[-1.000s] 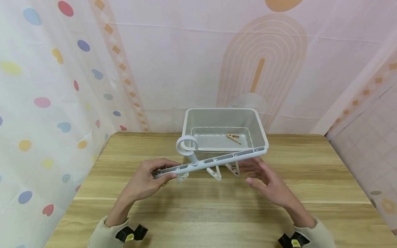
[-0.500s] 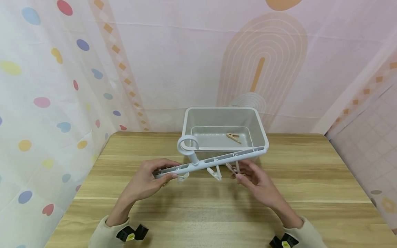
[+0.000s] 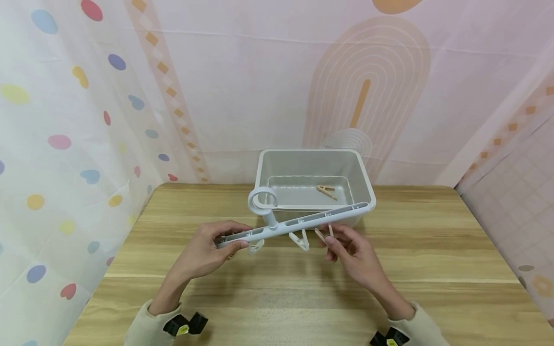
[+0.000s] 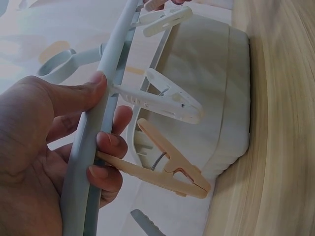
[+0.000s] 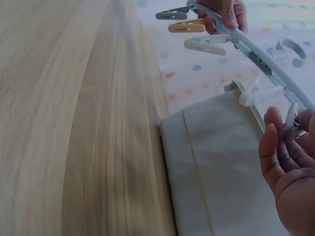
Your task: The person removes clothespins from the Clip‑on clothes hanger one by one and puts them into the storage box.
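Note:
My left hand (image 3: 207,250) grips one end of a light grey clip hanger (image 3: 303,222), which tilts up to the right and has a round hook (image 3: 262,192). In the left wrist view a white clip (image 4: 162,101) and a peach clip (image 4: 162,169) hang from the bar near those fingers. My right hand (image 3: 357,254) pinches a pale clip (image 3: 320,234) under the bar's right part. A white clip (image 3: 300,241) hangs between the hands. At the held end, the right wrist view shows a grey clip (image 5: 172,14).
Behind the hanger a grey plastic bin (image 3: 311,163) stands on the wooden table (image 3: 277,302). A loose tan clip (image 3: 326,192) lies inside it. A patterned curtain (image 3: 242,96) hangs behind the table's back edge.
My right hand has moved left and closed its fingers and thumb on the pale clip. The left hand and hanger have stayed almost still.

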Available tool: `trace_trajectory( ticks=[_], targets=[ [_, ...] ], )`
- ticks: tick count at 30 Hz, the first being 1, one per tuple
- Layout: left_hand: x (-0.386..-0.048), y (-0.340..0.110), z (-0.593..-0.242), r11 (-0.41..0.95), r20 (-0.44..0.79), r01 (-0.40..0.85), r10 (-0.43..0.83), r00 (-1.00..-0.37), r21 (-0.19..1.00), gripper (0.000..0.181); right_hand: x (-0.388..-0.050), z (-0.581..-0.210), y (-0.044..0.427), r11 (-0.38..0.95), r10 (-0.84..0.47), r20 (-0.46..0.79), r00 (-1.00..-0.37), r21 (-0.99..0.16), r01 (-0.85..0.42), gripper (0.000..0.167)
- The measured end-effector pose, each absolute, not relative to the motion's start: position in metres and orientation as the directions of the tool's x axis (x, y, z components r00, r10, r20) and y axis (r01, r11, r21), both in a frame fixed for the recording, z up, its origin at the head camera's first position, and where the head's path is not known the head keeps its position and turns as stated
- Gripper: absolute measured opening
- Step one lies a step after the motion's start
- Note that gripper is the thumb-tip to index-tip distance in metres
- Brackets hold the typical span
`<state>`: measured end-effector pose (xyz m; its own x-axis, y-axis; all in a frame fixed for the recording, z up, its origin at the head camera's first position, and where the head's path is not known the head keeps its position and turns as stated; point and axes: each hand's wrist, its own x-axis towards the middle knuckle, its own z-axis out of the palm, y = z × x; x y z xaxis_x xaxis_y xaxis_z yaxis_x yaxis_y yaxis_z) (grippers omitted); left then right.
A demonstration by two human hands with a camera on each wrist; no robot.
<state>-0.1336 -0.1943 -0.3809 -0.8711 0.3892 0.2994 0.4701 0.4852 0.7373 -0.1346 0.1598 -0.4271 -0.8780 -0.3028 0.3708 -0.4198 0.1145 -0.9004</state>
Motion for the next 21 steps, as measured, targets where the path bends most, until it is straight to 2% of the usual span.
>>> trace_trajectory(
  ticks=[5, 13, 21],
  targets=[
    [-0.133, -0.194, -0.380, 0.486, 0.280, 0.454, 0.389, -0.878, 0.747, 0.025, -0.134, -0.425, 0.166, 0.198, -0.259, 0.371, -0.892, -0.883, -0.425, 0.026],
    [-0.133, -0.194, -0.379, 0.485, 0.280, 0.456, 0.393, -0.876, 0.746, 0.025, -0.136, -0.420, 0.177, 0.305, -0.222, 0.426, -0.877, -0.824, -0.477, 0.025],
    [-0.132, -0.193, -0.379, 0.477, 0.266, 0.449, 0.404, -0.875, 0.755, 0.025, -0.139, -0.414, 0.186, 0.364, -0.228, 0.556, -0.799, -0.713, -0.600, 0.027]
  ],
)
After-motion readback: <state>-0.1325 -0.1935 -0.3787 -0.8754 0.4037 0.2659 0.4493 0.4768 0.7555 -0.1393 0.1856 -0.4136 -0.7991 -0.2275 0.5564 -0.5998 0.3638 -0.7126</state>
